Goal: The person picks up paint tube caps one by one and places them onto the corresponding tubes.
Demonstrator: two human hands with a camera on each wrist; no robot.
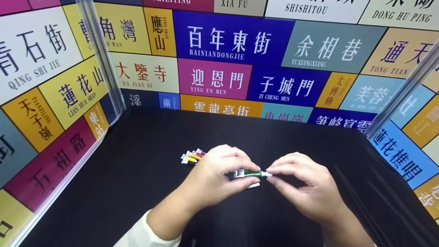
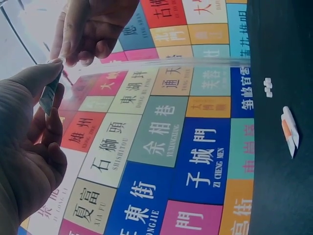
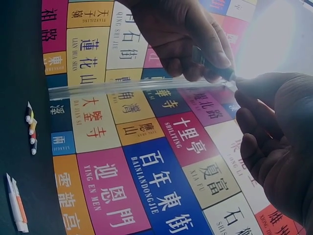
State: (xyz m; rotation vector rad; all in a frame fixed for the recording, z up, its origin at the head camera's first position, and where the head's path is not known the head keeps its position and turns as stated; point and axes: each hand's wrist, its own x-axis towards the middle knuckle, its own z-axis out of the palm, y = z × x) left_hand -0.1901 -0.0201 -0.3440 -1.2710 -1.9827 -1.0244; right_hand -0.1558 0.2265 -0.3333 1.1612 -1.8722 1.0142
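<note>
A small green paint tube (image 1: 253,173) with a white crimped end is pinched between the thumb and fingers of my left hand (image 1: 219,175). My right hand (image 1: 305,185) pinches the white cap (image 1: 268,174) at the tube's nozzle end. The left wrist view shows the tube (image 2: 49,93) tilted, with its flat end toward the left palm. In the right wrist view, the left hand's fingers cover much of the tube (image 3: 199,57). Both hands are raised over the black tabletop.
Several coloured paint tubes (image 1: 192,156) lie together behind my left hand, partly covered by it. White tubes with an orange band (image 2: 289,131) lie on the black cloth (image 1: 154,133), near small white caps (image 2: 268,87). Panels with printed signs (image 1: 233,37) enclose the table's back and sides.
</note>
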